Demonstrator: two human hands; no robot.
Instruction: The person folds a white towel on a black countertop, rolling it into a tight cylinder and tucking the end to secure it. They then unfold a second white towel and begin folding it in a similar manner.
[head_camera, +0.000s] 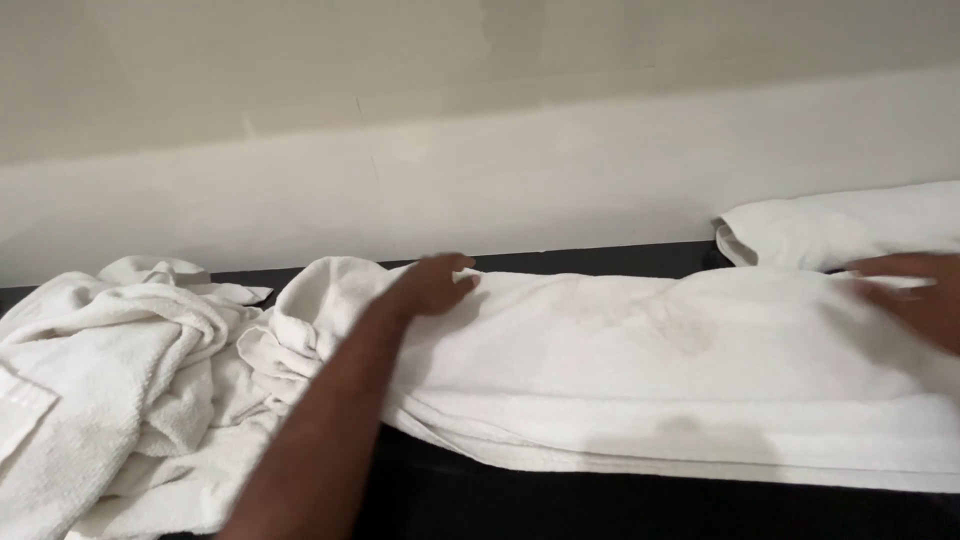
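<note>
A long white towel (640, 370) lies folded lengthwise across a dark surface (600, 262). My left hand (435, 283) rests flat on the towel's far left end, fingers spread and pointing right. My right hand (915, 295) lies flat on the towel's right end at the frame edge, blurred and partly cut off. Neither hand grips anything.
A heap of crumpled white towels (110, 370) sits at the left. A folded white towel (850, 225) lies at the back right against the pale wall (480, 140). The dark surface's front edge (620, 505) runs below the towel.
</note>
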